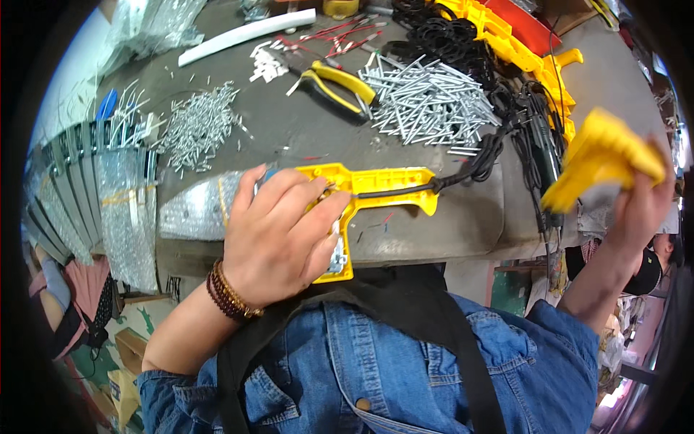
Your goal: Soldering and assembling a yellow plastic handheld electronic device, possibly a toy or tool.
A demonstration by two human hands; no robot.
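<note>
My left hand [285, 228] lies over an open yellow tool housing [394, 178] at the bench's front edge, its fingers bent around the body and hiding part of the inside. A black power cord [463, 176] runs through the housing's handle and out to the right. From under my fingers a bubble-wrapped flat part [191, 213] sticks out to the left. Raised at the far right, my right hand [643, 192] grips another yellow plastic housing piece [596, 159], blurred by motion and apart from the first one.
Behind the housing lie piles of long screws [430, 101] and short screws [199, 126], with yellow-black pliers [336, 90] between. Bubble-wrapped blades [123, 210] stand at left. Black cords [444, 36], yellow housings [499, 29] and a corded screwdriver [546, 145] are at right.
</note>
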